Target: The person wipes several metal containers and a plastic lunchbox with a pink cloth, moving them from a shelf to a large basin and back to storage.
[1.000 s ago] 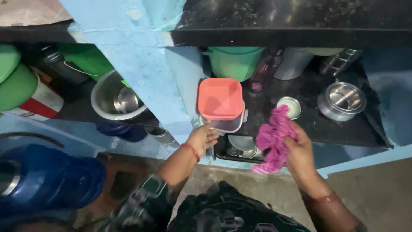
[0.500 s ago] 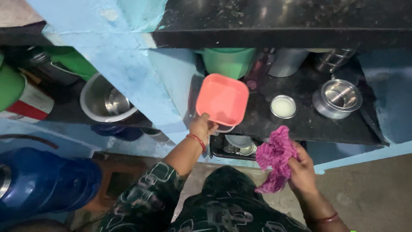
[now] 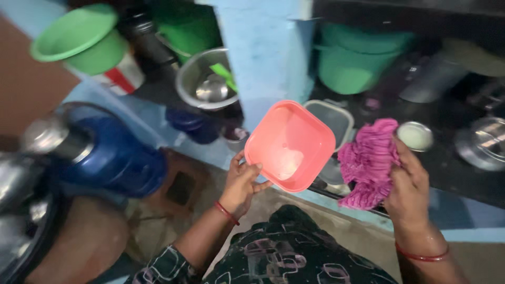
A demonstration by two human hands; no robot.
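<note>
Pink square lid gripped by left hand, right hand clutching magenta cloth

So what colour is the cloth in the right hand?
Magenta pink cloth, clearest in the head view.

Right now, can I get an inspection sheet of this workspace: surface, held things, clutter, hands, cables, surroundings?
Surface: dark shelf with a blue edge, crowded.
Held things: pink lid, tilted, inner face up; magenta cloth, bunched.
Clutter: clear box behind the lid; steel bowl; green buckets; small steel lid; blue jug lower left.
Hands: left hand grips the lid's lower edge; right hand holds the cloth, apart from the lid.
Cables: nothing seen.
Surroundings: blue pillar divides the shelf; dim, partly blurred.
</note>
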